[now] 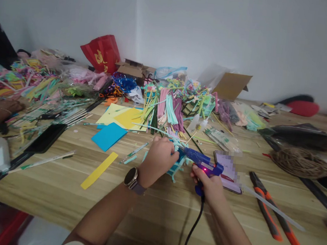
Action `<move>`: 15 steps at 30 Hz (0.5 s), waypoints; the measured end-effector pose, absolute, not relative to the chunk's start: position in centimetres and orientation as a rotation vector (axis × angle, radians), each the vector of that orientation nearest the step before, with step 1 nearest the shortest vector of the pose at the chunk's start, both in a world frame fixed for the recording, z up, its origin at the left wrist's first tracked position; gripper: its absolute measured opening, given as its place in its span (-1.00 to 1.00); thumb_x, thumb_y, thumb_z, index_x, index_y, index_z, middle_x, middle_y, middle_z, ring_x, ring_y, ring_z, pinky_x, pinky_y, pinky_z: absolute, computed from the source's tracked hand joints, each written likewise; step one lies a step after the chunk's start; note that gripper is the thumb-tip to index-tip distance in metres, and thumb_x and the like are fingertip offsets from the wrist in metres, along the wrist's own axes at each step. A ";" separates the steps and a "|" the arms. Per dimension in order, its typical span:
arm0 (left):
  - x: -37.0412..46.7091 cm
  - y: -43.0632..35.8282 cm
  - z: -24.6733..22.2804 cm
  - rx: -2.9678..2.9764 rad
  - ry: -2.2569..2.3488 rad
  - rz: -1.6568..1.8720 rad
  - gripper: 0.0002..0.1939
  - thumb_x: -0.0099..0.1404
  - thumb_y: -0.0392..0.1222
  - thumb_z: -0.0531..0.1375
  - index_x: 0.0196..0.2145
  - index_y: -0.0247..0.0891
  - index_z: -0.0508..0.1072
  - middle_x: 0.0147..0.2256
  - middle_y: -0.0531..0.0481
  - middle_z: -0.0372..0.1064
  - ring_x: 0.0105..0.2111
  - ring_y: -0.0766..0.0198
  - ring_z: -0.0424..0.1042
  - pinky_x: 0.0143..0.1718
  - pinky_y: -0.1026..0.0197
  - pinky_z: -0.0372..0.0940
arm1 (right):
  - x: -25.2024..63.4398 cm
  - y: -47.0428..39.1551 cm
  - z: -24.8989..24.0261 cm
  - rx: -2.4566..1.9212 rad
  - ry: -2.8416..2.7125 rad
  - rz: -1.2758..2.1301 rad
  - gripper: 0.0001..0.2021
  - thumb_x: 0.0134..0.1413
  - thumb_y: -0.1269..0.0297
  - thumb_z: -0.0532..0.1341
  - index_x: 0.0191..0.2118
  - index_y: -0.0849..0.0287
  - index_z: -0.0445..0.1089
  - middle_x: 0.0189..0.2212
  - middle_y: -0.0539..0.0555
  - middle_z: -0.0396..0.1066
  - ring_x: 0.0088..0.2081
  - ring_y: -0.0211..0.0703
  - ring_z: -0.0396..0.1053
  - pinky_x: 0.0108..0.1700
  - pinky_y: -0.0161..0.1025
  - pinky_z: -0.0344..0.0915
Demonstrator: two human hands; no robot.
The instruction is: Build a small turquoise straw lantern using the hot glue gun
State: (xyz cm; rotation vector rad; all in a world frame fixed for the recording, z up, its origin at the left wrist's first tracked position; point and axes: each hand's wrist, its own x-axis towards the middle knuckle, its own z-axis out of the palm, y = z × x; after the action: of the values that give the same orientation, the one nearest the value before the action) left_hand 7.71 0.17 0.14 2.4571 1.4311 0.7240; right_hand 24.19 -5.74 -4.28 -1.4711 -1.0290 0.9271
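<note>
Forearms (pixel 102 214) are extended over the tabletop (pixel 152 223); a teal frame (pixel 172 172) is met by the curled left hand (pixel 158 159), apparently for steadying, its exact grip hidden. Wrapped in the right hand (pixel 210 185), a glue gun (pixel 197 157) is angled inward, seemingly for close aim.

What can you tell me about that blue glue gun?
The glue gun has a dark blue, glossy barrel, which looks like plastic, with a pale label and a small red light glowing near its rear. It lies roughly level above the wooden table, nozzle toward the left hand and the teal craft piece. The right hand grips its handle, hiding much of it. A black cord runs down from the handle's base. Whether the nozzle touches anything is unclear.
</note>
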 end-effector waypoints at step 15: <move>7.8 0.1 0.3 2.471 1.442 0.704 -0.76 0.23 -0.23 0.10 -0.58 -0.22 0.22 -0.42 -0.04 0.35 -0.27 0.17 0.31 -0.09 0.10 0.13 | 24.3 -5.8 -4.4 -1.478 -1.060 0.882 -0.62 -0.29 -0.07 0.34 -0.61 0.17 0.32 -0.71 0.00 0.32 -0.67 -0.30 0.16 -0.63 -0.32 0.08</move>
State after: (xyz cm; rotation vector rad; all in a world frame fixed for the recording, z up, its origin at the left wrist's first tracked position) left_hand 7.77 0.13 0.27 2.4710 1.4419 0.7035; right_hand 24.27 -5.79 -4.37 -1.4783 -1.0598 0.8818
